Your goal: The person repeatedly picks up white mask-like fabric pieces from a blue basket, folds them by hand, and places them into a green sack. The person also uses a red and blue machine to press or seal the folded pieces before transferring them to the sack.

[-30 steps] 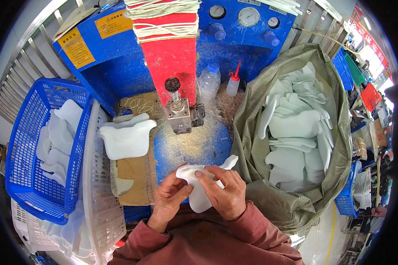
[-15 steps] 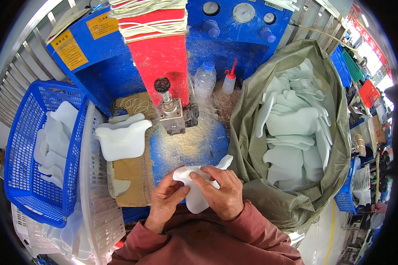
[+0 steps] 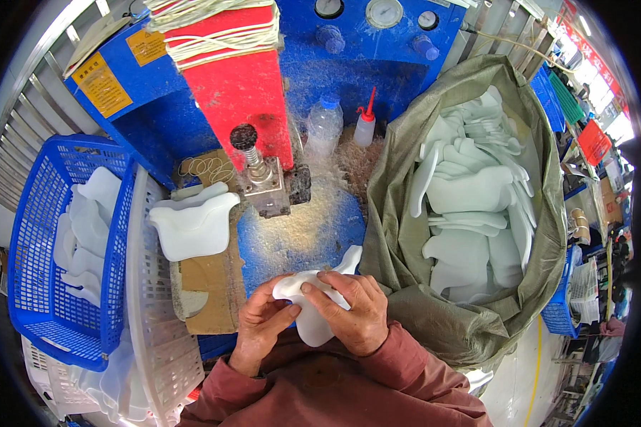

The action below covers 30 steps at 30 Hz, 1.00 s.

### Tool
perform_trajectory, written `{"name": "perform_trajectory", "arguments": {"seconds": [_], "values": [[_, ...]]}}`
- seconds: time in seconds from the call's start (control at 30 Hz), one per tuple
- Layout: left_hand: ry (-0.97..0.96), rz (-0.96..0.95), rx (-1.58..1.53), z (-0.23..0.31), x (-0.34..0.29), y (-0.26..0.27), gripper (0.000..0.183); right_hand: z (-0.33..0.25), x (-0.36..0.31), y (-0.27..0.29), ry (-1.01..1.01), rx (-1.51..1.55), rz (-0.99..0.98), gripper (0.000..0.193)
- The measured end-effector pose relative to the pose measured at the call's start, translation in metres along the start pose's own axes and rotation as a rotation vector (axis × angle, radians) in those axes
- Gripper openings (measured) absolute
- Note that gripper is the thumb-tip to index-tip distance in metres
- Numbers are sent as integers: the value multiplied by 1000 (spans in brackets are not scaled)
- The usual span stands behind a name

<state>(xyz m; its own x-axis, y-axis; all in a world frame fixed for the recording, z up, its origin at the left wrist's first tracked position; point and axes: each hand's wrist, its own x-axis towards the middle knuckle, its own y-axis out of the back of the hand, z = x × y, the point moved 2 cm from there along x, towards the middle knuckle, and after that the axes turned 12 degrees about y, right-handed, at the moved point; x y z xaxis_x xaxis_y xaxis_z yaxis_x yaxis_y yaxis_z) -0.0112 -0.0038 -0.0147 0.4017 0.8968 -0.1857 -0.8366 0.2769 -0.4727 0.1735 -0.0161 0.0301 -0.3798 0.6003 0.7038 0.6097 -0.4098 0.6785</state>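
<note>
Close to my body I hold a white curved piece, smooth and plastic-looking point(image 3: 312, 326), with a narrow arm sticking out at its far right. My left hand point(image 3: 260, 326) grips its left edge, thumb on the near face. From the right, my right hand point(image 3: 357, 312) pinches it, thumb pressed across the front and fingers over the top. Both hands are closed on this one piece; some fingertips are hidden behind it. Beyond them stands a red machine arm point(image 3: 241, 99) with a metal head and a black-knobbed spring screw point(image 3: 253, 156). Pale dust point(image 3: 299, 217) covers the blue surface below.
Similar white pieces point(image 3: 196, 231) lie stacked on cardboard point(image 3: 210, 281) to the left. A blue basket point(image 3: 114, 285) stands on a pale crate point(image 3: 160, 349). At right, a green sack point(image 3: 392, 263) holds many more. Behind the dust are a clear bottle point(image 3: 325, 128) and a red-tipped squeeze bottle point(image 3: 364, 128).
The view has shifted slightly, so the machine sits a little further left and higher in the picture. My hands keep nearly the same hold on the white piece.
</note>
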Motion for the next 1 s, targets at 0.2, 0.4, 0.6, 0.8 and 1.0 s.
{"name": "perform_trajectory", "arguments": {"seconds": [0.2,0.4,0.6,0.8,1.0], "values": [[0,-14,8,1,-1,2,55,0,0,0,16,-1,11,46],[1,-9,30,1,-2,2,55,0,-2,-2,23,2,18,45],[28,7,38,1,-3,0,54,1,-2,-3,26,24,18,44],[20,1,38,4,-2,-3,53,4,-1,-5,37,56,31,42],[-42,150,57,4,3,-5,42,3,-2,-9,37,85,1,42]]}}
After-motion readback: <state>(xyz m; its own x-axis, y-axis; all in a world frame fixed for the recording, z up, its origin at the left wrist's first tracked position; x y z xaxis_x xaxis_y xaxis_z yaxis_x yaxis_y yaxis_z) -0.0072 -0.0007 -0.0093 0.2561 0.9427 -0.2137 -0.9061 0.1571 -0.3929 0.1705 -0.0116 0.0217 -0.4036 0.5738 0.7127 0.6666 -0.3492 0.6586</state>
